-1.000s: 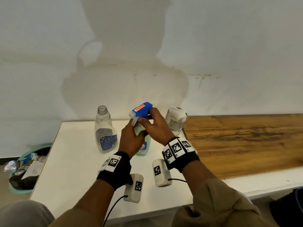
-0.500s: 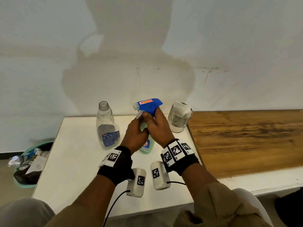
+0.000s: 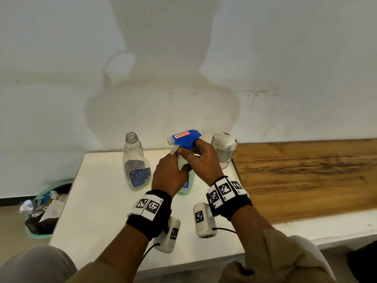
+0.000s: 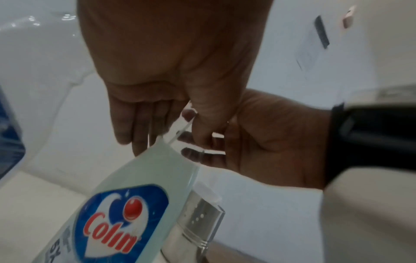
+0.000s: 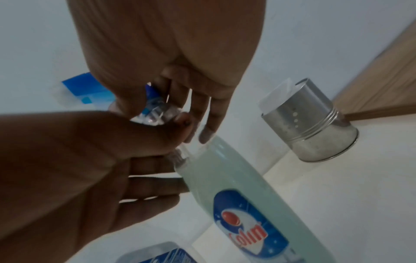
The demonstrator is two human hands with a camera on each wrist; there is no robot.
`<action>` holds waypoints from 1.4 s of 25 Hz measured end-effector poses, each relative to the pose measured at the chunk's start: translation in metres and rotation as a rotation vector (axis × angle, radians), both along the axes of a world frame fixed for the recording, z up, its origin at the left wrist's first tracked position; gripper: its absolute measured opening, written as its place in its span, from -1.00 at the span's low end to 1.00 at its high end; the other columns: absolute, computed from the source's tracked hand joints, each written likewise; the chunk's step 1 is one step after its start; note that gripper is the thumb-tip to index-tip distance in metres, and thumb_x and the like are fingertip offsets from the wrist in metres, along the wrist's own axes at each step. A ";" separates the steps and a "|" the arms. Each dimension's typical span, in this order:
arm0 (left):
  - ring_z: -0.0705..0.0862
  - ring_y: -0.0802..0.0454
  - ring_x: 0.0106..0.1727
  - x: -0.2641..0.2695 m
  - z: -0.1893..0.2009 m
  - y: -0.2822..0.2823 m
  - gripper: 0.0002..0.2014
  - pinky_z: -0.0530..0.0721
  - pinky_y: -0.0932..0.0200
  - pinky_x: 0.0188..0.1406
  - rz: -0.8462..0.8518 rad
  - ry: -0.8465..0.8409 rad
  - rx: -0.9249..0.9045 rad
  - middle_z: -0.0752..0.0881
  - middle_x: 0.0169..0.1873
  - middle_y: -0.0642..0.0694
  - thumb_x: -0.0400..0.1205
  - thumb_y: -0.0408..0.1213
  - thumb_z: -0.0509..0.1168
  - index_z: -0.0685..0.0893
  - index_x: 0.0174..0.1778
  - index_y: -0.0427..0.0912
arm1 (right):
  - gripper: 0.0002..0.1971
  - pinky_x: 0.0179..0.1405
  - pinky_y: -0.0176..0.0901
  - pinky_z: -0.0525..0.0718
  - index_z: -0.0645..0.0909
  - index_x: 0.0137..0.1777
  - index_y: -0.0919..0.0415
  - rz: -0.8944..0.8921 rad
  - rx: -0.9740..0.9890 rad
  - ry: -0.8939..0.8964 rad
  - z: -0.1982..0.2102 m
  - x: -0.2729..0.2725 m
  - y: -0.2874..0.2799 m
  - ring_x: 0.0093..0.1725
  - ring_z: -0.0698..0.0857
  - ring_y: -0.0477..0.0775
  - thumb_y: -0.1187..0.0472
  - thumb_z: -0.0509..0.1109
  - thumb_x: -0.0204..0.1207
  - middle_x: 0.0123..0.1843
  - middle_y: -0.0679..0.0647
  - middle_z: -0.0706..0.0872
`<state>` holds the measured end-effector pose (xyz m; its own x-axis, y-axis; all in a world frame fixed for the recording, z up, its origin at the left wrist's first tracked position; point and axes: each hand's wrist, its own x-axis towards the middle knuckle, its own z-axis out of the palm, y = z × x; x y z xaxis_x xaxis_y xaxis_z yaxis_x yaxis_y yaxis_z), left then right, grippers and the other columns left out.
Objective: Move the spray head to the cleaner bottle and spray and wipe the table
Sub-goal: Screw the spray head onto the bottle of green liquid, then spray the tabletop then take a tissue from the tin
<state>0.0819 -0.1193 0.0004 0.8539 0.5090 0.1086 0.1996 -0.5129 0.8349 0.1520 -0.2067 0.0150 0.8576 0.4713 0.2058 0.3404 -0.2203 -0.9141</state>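
Observation:
The blue spray head [image 3: 184, 138] with a white nozzle and trigger sits level above the neck of the pale green Colin cleaner bottle [image 3: 186, 185], nozzle to the left. My right hand [image 3: 190, 153] grips the spray head at its base; its clear collar [image 5: 155, 111] shows at the bottle mouth. My left hand [image 3: 176, 160] holds the bottle around its neck and shoulder. The thin dip tube [image 4: 182, 131] runs down into the bottle [image 4: 135, 195]. In the right wrist view the bottle [image 5: 225, 186] stands on the white table.
An empty clear bottle [image 3: 135, 162] with no cap stands just left of my hands. A metal cup [image 3: 224, 154] holding white tissue stands to the right. A wooden tabletop [image 3: 306, 176] adjoins the white table [image 3: 98, 201]. A green waste bin [image 3: 40, 213] sits on the floor at left.
The spray head has turned from a tilted pose to level, nozzle pointing left. Both hands stay at the bottle neck.

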 end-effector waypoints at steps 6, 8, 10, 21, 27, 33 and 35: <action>0.71 0.14 0.18 -0.019 0.007 -0.002 -0.66 0.65 0.13 0.29 -0.315 0.019 -0.201 0.77 0.15 0.00 0.54 -0.36 0.40 0.65 0.23 -0.05 | -0.58 -0.30 -0.34 0.57 0.56 0.11 0.23 0.075 0.024 0.000 -0.001 -0.004 -0.033 -0.34 0.58 -0.21 0.06 0.62 0.40 -0.29 -0.10 0.58; 0.69 0.14 0.24 -0.024 0.004 -0.011 -0.67 0.63 0.09 0.33 -0.345 0.026 -0.190 0.75 0.22 -0.03 0.60 -0.31 0.34 0.63 0.30 -0.08 | -0.59 -0.26 -0.43 0.58 0.50 0.32 0.19 0.067 0.041 0.051 -0.002 -0.011 -0.037 -0.31 0.58 -0.31 0.09 0.49 0.54 -0.23 -0.19 0.55; 0.69 0.10 0.25 -0.028 0.003 -0.014 -0.62 0.62 0.07 0.33 -0.320 0.077 -0.110 0.73 0.25 -0.04 0.59 -0.17 0.35 0.61 0.35 -0.09 | -0.59 -0.09 -0.37 0.67 0.53 0.38 0.14 0.046 0.053 0.044 -0.002 -0.018 -0.039 -0.14 0.68 -0.22 0.00 0.42 0.59 -0.09 -0.12 0.68; 0.76 0.01 -0.05 -0.041 -0.006 0.024 -0.74 0.68 0.02 0.10 -0.190 0.109 0.291 0.83 -0.03 -0.04 0.62 -0.11 0.30 0.72 0.16 -0.09 | -0.84 -0.42 -0.07 0.70 0.61 -0.18 -0.12 -0.150 -0.074 0.231 0.011 -0.044 -0.086 -0.49 0.73 0.12 -0.13 0.41 0.56 -0.19 0.18 0.85; 0.69 0.06 -0.20 -0.035 -0.022 0.042 -0.82 0.67 0.08 -0.02 -0.120 0.130 0.346 0.79 -0.21 0.05 0.61 -0.10 0.29 0.76 0.00 -0.02 | -0.79 -0.42 -0.12 0.64 0.66 -0.08 0.08 -0.173 -0.249 0.417 -0.027 -0.065 -0.105 -0.50 0.73 0.11 -0.06 0.43 0.55 -0.11 0.25 0.82; 0.63 0.13 -0.29 -0.027 -0.030 0.053 -0.86 0.70 0.04 -0.05 -0.092 0.138 0.341 0.66 -0.32 0.19 0.59 -0.13 0.29 0.76 -0.10 0.00 | -0.61 -0.46 -0.22 0.67 0.66 0.03 0.31 -0.219 -0.401 0.491 -0.059 -0.073 -0.117 -0.53 0.72 0.02 -0.07 0.44 0.53 -0.15 0.34 0.82; 0.64 0.13 -0.29 -0.026 -0.030 0.054 -0.86 0.70 0.01 -0.04 -0.075 0.132 0.342 0.66 -0.33 0.20 0.58 -0.12 0.30 0.76 -0.12 0.01 | -0.61 -0.46 -0.28 0.64 0.66 0.00 0.30 -0.231 -0.427 0.487 -0.064 -0.072 -0.117 -0.55 0.71 0.00 -0.09 0.43 0.53 -0.15 0.31 0.83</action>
<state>0.0560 -0.0656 -0.0300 0.9053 0.3981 0.1482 0.2455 -0.7751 0.5821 0.0800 -0.3239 -0.0489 0.8935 0.2197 -0.3916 -0.1858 -0.6131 -0.7678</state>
